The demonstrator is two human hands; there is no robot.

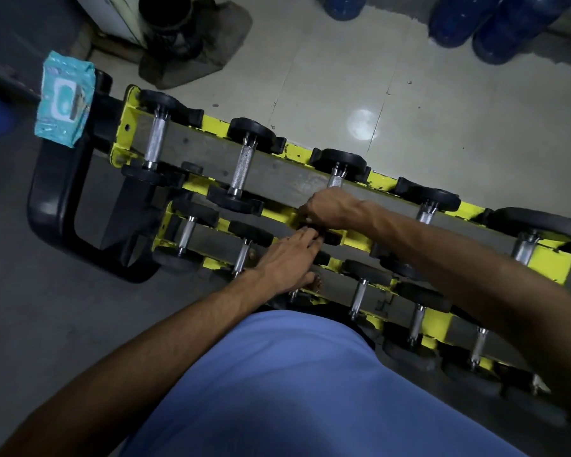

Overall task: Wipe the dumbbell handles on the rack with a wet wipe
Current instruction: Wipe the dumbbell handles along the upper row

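Note:
A yellow rack (213, 123) runs diagonally through the head view, with several black-headed dumbbells on its tiers. My right hand (330, 209) is closed around the near end of the third top-tier dumbbell's steel handle (335, 180); no wipe shows in the fist. My left hand (285, 258) reaches in from below. Its fingers are stretched out, and the tips rest on that dumbbell's near black head (332, 238). A teal pack of wet wipes (65, 100) lies on a black frame at the rack's left end.
A black curved frame (51, 206) stands left of the rack. Blue water jugs (495, 24) line the far wall, and a black bin (170, 24) sits on a mat. Pale floor tiles lie beyond the rack. My blue shirt fills the bottom.

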